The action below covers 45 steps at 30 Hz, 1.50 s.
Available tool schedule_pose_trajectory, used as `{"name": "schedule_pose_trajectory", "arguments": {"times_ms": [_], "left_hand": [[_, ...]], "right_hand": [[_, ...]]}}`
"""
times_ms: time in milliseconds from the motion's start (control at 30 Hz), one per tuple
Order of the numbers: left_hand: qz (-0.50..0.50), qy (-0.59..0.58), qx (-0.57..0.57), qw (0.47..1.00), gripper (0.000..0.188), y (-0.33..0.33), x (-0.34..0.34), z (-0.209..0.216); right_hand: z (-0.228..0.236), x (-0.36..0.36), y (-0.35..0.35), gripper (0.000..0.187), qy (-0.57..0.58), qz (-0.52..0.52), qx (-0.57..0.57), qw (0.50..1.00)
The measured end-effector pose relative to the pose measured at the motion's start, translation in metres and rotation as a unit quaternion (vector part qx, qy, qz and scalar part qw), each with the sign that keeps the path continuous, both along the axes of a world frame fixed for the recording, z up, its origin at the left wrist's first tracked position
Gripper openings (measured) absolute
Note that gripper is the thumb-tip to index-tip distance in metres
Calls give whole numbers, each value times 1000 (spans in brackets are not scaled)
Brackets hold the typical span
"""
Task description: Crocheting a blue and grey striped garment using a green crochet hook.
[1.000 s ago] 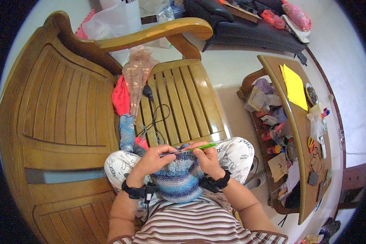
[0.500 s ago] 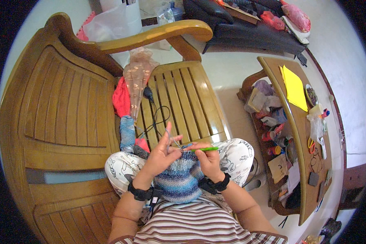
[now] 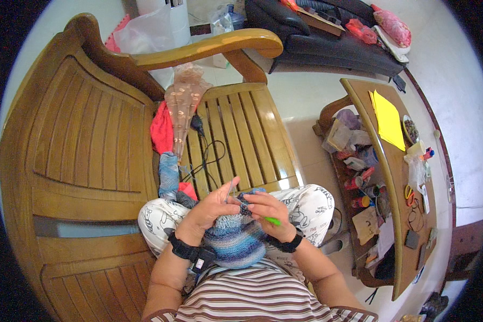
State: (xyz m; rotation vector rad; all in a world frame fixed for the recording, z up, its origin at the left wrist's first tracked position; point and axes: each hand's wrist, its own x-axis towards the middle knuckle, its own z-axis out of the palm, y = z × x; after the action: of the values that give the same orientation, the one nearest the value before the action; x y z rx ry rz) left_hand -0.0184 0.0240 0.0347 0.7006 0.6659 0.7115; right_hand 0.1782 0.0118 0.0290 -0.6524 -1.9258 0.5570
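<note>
I sit on a wooden bench (image 3: 80, 139) with a blue and grey striped crocheted piece (image 3: 236, 239) in my lap. My left hand (image 3: 212, 206) grips the top edge of the piece, with the yarn running over its fingers. My right hand (image 3: 268, 212) pinches the same edge and holds a green crochet hook (image 3: 272, 220), whose tip points toward the left hand. Both wrists wear black bands. The two hands nearly touch above the piece.
On the bench seat lie a black cable (image 3: 206, 155), red cloth (image 3: 162, 131), a patterned plastic bag (image 3: 183, 104) and a blue yarn roll (image 3: 169, 172). To my right stands a cluttered wooden table (image 3: 397, 177) with a yellow sheet (image 3: 387, 119). A black sofa (image 3: 327, 45) is beyond.
The green hook was level and stuck out to the right; now my right hand has turned it down against the piece. My left hand's fingers spread, then closed on the edge again.
</note>
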Motion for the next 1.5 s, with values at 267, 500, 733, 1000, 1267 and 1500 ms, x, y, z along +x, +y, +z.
{"name": "schedule_pose_trajectory", "arguments": {"times_ms": [267,500,733,1000,1267,1500], "left_hand": [[-59,-1,7,998,90,3,-5,10],[-33,17,54,998,73,-3,6,1],[120,101,86,984,70,-20,25,0],[149,58,106,981,87,-14,32,5],[143,307,240,910,89,-14,35,23],[115,121,158,973,94,-4,29,12]], "right_hand": [[15,21,-3,17,195,82,-299,930],[3,8,-8,18,364,76,-518,770],[3,-10,-2,23,-7,-89,-66,994],[-14,-4,1,28,20,-106,-9,994],[-14,-4,2,19,118,-82,-98,985],[2,-8,0,30,-44,-144,5,989]]}}
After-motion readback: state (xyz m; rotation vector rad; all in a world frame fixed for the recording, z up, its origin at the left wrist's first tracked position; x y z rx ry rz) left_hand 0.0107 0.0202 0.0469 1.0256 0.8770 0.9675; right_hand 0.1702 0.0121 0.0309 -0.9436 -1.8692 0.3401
